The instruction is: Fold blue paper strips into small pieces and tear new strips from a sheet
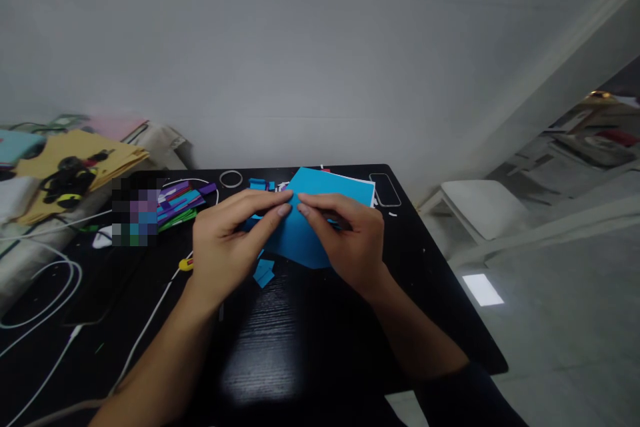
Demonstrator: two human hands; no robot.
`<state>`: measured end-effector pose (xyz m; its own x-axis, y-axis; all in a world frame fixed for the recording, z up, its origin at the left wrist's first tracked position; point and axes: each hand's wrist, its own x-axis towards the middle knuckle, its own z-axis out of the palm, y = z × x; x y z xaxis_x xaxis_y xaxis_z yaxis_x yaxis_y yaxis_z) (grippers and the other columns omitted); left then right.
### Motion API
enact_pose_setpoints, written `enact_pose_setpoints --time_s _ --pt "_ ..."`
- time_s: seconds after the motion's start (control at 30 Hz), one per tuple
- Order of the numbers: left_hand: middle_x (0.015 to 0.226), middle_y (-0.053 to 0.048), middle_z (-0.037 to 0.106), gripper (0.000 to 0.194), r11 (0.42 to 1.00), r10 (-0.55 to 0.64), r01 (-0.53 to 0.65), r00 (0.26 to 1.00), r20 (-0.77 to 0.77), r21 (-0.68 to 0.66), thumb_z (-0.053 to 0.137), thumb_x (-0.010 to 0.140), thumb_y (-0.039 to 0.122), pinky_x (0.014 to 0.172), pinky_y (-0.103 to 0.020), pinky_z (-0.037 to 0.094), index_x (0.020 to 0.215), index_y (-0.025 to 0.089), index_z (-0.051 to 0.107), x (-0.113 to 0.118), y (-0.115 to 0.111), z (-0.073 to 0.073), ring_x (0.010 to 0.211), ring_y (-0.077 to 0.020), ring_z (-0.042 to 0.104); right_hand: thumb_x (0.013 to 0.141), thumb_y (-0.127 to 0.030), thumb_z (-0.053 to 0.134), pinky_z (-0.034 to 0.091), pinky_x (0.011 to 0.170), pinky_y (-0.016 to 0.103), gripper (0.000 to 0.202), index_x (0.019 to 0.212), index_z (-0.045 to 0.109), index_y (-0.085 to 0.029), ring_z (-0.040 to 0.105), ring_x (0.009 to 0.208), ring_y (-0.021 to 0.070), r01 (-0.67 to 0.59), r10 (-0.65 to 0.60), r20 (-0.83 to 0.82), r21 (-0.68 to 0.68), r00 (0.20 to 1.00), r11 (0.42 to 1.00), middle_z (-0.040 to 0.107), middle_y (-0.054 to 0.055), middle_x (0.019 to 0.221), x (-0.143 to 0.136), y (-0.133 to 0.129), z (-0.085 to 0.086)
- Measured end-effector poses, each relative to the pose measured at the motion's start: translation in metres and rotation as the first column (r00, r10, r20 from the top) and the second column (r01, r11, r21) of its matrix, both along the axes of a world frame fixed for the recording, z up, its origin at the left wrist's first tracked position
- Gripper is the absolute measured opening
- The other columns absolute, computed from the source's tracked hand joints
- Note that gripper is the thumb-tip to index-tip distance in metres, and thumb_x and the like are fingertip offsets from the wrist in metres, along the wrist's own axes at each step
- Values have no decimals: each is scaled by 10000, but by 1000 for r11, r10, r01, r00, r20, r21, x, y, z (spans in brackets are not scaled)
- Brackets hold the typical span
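My left hand [235,233] is closed in a pinch, thumb against forefinger, in front of a bright blue sheet of paper [330,180]. My right hand [345,233] pinches the same way close beside it, the fingertips almost meeting. Blue paper shows between them; whether it is the large sheet or a small piece in front of it is hard to tell. The sheet's lower edge curves above the black table, and a white layer shows at its right edge. Small blue paper scraps [264,272] lie below my left hand.
Left on the black table [400,320] are colourful paper strips [183,203], a yellow cutter-like item [186,265], a dark phone [103,293] and white cables [150,320]. A ring [231,179] and a clear-edged phone case [385,190] lie at the back. A white stool [475,207] stands right.
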<state>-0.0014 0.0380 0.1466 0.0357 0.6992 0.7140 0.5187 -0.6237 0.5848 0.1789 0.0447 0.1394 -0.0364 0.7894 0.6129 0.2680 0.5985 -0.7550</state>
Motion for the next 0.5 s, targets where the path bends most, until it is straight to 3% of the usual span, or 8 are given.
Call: enact_pose_setpoints --time_s 0.33,0.5 --pt "1011 3 815 186 999 -9 10 1000 -30 40 745 928 216 837 -300 592 1080 297 815 1 0 -2 902 -161 746 904 -326 769 665 840 357 155 1053 798 -294 785 873 194 -81 71 -95 -105 993 991 816 10 992 0 3 -5" --pt "976 -14 802 301 991 -79 66 990 -113 -118 793 887 322 739 -277 592 1184 279 775 -19 7 1 833 -167 737 875 -310 797 673 843 391 118 991 802 -295 782 879 214 66 -79 -182 -76 980 995 812 13 972 10 9 1"
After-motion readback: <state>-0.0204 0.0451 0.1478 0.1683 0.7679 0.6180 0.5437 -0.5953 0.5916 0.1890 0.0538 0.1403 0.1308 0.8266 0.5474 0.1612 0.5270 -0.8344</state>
